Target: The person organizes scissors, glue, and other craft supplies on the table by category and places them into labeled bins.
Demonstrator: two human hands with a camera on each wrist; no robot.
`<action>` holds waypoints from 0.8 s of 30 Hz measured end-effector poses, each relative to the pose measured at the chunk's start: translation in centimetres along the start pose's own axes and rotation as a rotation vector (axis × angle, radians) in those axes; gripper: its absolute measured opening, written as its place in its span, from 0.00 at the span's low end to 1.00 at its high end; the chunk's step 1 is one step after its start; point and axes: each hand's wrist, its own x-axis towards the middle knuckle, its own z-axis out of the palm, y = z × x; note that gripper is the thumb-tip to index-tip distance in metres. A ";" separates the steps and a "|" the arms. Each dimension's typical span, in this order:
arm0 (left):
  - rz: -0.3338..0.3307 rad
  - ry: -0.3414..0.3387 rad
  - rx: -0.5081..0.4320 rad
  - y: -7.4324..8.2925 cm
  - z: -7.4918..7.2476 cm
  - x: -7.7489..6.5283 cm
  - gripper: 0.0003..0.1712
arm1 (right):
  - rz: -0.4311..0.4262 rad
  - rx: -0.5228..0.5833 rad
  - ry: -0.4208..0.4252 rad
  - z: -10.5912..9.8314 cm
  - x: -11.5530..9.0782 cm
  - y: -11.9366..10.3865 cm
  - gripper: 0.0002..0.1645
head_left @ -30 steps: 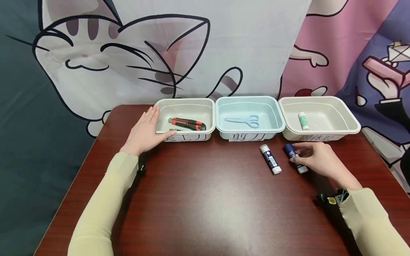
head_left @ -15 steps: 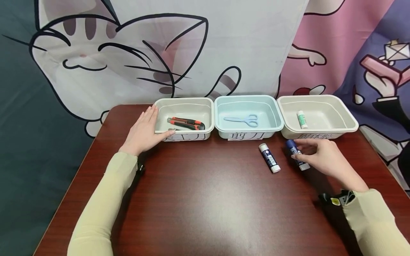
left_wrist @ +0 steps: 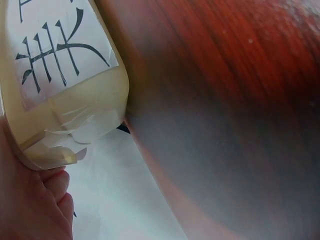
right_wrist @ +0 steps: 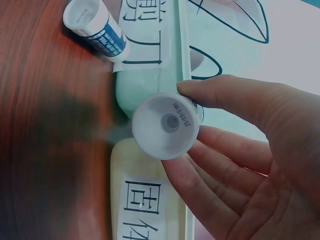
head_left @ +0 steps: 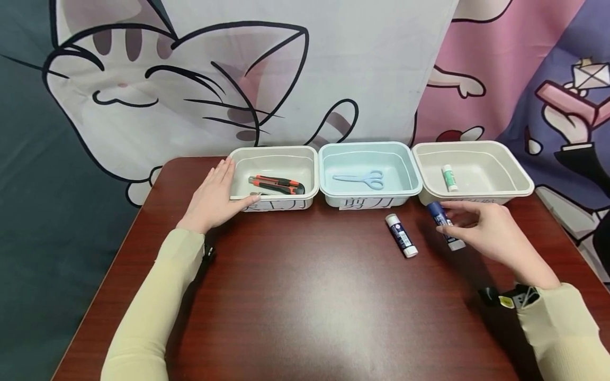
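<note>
My right hand pinches a glue stick with a blue cap between thumb and fingers, raised off the tabletop in front of the right cream bin. Its white base faces the camera in the right wrist view. A second glue stick lies on the table to the left. One green-and-white glue stick is inside the right bin. My left hand rests against the left cream bin, fingers straight along its side, thumb at the front rim.
Two red-and-black utility knives lie in the left bin. Light blue scissors lie in the blue bin in the middle. The bins stand in a row at the back of the brown table, before a cat-print curtain.
My right hand has lifted the blue-capped glue stick and carried it slightly away from me and to the right, toward the right bin. My left hand keeps its place on the left bin.
</note>
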 end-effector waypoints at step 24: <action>-0.001 0.011 -0.010 0.0 0.2 0.0 0.69 | 0.092 0.017 0.112 -2.3 -0.4 -0.5 0.30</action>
